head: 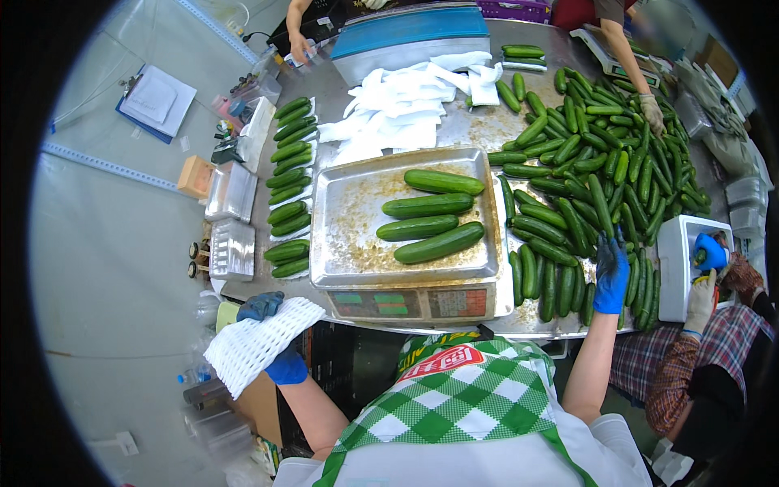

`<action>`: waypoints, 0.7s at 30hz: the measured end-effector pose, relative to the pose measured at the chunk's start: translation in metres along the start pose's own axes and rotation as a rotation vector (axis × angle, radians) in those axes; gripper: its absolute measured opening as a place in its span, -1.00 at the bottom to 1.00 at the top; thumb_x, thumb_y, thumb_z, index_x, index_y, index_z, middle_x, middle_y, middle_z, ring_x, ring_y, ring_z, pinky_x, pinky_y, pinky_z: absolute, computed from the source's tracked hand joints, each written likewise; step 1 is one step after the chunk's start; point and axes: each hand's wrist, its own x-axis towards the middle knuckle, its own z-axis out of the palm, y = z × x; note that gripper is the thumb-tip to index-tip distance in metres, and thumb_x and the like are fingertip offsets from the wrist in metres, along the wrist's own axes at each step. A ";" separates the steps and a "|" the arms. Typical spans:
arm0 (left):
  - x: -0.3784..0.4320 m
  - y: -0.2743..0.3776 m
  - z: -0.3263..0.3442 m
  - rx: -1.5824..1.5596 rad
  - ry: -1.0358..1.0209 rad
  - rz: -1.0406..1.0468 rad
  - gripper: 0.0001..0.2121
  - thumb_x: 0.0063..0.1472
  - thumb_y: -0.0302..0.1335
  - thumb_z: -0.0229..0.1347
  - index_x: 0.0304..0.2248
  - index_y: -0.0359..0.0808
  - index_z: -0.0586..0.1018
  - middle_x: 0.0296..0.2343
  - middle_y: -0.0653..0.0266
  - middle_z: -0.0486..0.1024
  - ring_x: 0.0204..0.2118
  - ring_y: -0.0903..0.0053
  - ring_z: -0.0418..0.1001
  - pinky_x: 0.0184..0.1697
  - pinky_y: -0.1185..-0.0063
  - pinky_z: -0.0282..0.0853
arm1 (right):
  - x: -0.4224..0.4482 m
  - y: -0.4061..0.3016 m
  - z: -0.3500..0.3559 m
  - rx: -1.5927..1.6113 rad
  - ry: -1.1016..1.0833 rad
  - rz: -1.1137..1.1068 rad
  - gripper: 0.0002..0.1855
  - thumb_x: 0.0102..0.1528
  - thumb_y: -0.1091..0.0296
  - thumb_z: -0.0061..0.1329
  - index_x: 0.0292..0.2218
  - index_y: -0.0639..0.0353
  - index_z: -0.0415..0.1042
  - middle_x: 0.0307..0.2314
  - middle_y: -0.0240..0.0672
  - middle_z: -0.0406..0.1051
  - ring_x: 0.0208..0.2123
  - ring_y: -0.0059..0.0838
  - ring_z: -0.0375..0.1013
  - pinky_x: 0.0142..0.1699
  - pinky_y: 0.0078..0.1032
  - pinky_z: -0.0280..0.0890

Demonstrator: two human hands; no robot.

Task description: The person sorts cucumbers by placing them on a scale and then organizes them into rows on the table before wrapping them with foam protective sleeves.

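Note:
My left hand (pixel 260 306), in a blue glove, holds a white foam net sleeve (pixel 265 341) off the table's front left edge. The sleeve covers most of that palm. My right hand (pixel 611 274), also blue-gloved, has its fingers around the near end of a cucumber (pixel 600 204) on the pile. Between my hands stands a digital scale (pixel 395 304) with a stained metal tray (pixel 347 213). Several cucumbers (pixel 432 206) lie side by side on that tray. More loose cucumbers (pixel 608 140) are heaped to its right.
Cucumbers in pairs on white foam (pixel 291 219) line the left side. White foam sleeves (pixel 395 103) lie behind the scale, before a blue-lidded box (pixel 414 30). A co-worker's gloved hand (pixel 652 114) reaches into the pile. At right, another person's hands work at a white foam box (pixel 675 268).

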 end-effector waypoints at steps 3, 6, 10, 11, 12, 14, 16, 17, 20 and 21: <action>-0.007 0.000 0.011 -0.027 0.096 -0.042 -0.76 0.11 -0.25 -0.18 -0.56 -0.24 0.28 -0.60 0.29 0.22 -0.49 0.49 0.20 -0.16 0.39 0.16 | -0.016 -0.013 0.057 -0.355 0.013 -0.130 -0.50 0.06 0.50 -0.15 0.04 0.30 0.13 -0.09 -0.16 0.26 -0.08 -0.34 0.30 0.06 -0.49 0.16; -0.015 -0.016 0.015 -0.220 0.021 -0.135 -0.77 0.11 -0.26 -0.16 -0.54 -0.25 0.30 -0.59 0.28 0.23 -0.47 0.48 0.22 -0.17 0.43 0.17 | -0.057 -0.031 0.148 -0.507 -0.215 -0.098 -0.44 0.00 0.53 -0.08 0.05 0.26 0.13 -0.09 -0.20 0.28 -0.07 -0.37 0.29 0.06 -0.46 0.15; -0.033 -0.032 0.058 -0.261 -0.105 -0.247 -0.77 0.14 -0.27 -0.12 -0.42 -0.28 0.39 -0.44 0.20 0.36 -0.32 0.43 0.30 -0.15 0.44 0.21 | -0.128 -0.021 0.239 -0.782 -1.067 -0.087 -0.24 -0.20 0.47 0.14 0.05 0.22 0.15 -0.01 -0.22 0.22 -0.01 -0.29 0.23 0.11 -0.37 0.10; -0.036 -0.034 0.067 -0.207 -0.124 -0.305 -0.76 0.15 -0.27 -0.11 -0.39 -0.29 0.40 -0.41 0.20 0.38 -0.28 0.42 0.31 -0.12 0.46 0.22 | -0.154 -0.017 0.264 -0.736 -1.167 0.027 -0.20 -0.20 0.36 0.16 0.07 0.15 0.12 0.03 -0.16 0.15 0.05 -0.22 0.16 0.12 -0.33 0.08; -0.057 -0.056 0.039 -0.167 -0.119 -0.351 -0.68 0.18 -0.21 -0.16 -0.23 -0.30 0.35 -0.26 0.14 0.34 -0.16 0.33 0.27 -0.02 0.39 0.16 | -0.167 -0.013 0.287 -0.987 -1.366 -0.230 -0.21 -0.16 0.27 0.15 0.09 0.07 0.11 0.03 -0.08 0.11 0.05 -0.14 0.13 0.10 -0.30 0.10; -0.064 -0.064 0.029 0.775 -0.495 -0.193 -0.74 0.19 -0.35 -0.13 -0.21 -0.33 0.39 -0.26 0.15 0.40 -0.23 0.43 0.36 -0.13 0.48 0.28 | -0.182 -0.006 0.301 -1.110 -1.390 -0.392 -0.37 -0.08 0.26 0.07 0.02 0.13 0.17 -0.05 -0.08 0.21 -0.06 -0.16 0.25 0.02 -0.30 0.17; -0.063 -0.070 0.020 0.560 -0.517 -0.333 -0.74 0.14 -0.47 -0.06 -0.17 -0.37 0.40 -0.25 0.18 0.44 -0.25 0.47 0.42 -0.16 0.52 0.34 | -0.187 0.003 0.299 -1.030 -1.253 -0.181 -0.49 -0.03 0.27 0.04 -0.06 0.22 0.26 -0.12 -0.13 0.27 -0.16 -0.26 0.34 -0.07 -0.40 0.25; -0.060 -0.075 0.019 -0.062 -0.369 -0.588 -0.69 0.09 -0.52 -0.01 -0.13 -0.39 0.38 -0.24 0.21 0.44 -0.24 0.47 0.43 -0.13 0.52 0.33 | -0.185 0.005 0.292 -0.905 -1.095 0.036 -0.54 -0.01 0.27 0.02 -0.09 0.24 0.28 -0.16 -0.15 0.31 -0.20 -0.31 0.37 -0.11 -0.44 0.27; -0.049 -0.021 0.054 -0.098 -0.301 -0.838 -0.51 -0.08 -0.68 0.12 -0.08 -0.40 0.36 -0.11 0.17 0.38 -0.06 0.47 0.34 0.00 0.52 0.24 | -0.176 0.025 0.295 -0.396 -0.576 0.531 -0.71 0.07 0.30 -0.08 -0.19 0.28 0.35 -0.35 -0.30 0.41 -0.34 -0.48 0.42 -0.24 -0.57 0.32; -0.045 -0.015 0.046 0.034 -0.418 -0.936 -0.49 -0.08 -0.64 0.15 -0.06 -0.41 0.35 -0.08 0.17 0.36 -0.04 0.47 0.32 0.01 0.52 0.23 | -0.173 0.027 0.297 -0.294 -0.475 0.626 -0.72 0.08 0.28 -0.08 -0.20 0.26 0.35 -0.38 -0.36 0.43 -0.36 -0.52 0.42 -0.26 -0.56 0.32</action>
